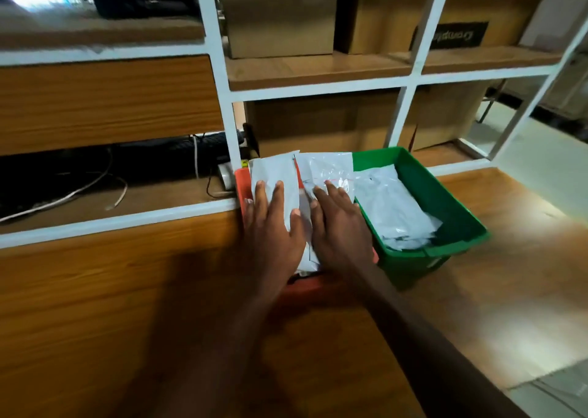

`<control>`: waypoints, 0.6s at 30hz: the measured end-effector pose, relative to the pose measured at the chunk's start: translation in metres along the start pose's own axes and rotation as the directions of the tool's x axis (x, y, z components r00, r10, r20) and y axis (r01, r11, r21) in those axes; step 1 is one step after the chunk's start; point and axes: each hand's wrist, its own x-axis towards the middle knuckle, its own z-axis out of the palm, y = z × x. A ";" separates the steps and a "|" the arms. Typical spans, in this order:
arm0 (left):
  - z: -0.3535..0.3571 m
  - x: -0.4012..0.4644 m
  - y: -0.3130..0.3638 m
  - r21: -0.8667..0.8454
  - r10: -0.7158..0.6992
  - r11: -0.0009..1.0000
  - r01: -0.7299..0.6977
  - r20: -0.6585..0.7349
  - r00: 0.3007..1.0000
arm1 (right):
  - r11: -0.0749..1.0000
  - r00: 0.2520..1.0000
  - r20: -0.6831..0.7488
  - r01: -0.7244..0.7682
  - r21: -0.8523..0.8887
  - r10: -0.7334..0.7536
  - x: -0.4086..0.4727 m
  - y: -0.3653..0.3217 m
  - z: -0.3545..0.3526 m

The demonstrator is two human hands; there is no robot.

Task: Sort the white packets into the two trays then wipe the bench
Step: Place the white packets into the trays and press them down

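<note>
Both my hands flat on the white packets in the red tray

My left hand (273,223) lies with straight fingers pressing the left packet (275,171), and my right hand (339,223) lies the same way on the right packet (327,168), which has a clear plastic face; both packets sit side by side in the red tray (239,179) at the middle of the frame, their far ends sticking up past its rim. Just to the right, touching it, the green tray (445,195) holds a pile of white packets (391,207). Both trays stand on the wooden bench (127,290) against the white shelf frame (219,77), with cardboard boxes (280,13) above and loose cables (95,185) at the left
</note>
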 end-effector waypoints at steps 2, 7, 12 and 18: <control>0.008 0.018 -0.007 0.028 -0.049 0.999 0.046 0.081 0.996 | 1.000 0.998 0.060 -0.015 -0.010 0.015 0.017 0.002 0.014; 0.038 0.049 -0.022 0.255 -0.127 0.964 0.080 0.173 0.977 | 0.997 0.974 0.216 -0.061 -0.038 0.068 0.048 0.014 0.048; 0.063 0.054 -0.030 0.430 -0.162 0.903 0.021 0.293 0.942 | 0.988 0.916 0.388 -0.047 -0.150 0.102 0.061 0.040 0.072; 0.070 0.059 -0.033 0.520 -0.272 0.854 -0.002 0.450 0.851 | 0.989 0.810 0.574 -0.049 -0.137 0.120 0.070 0.055 0.083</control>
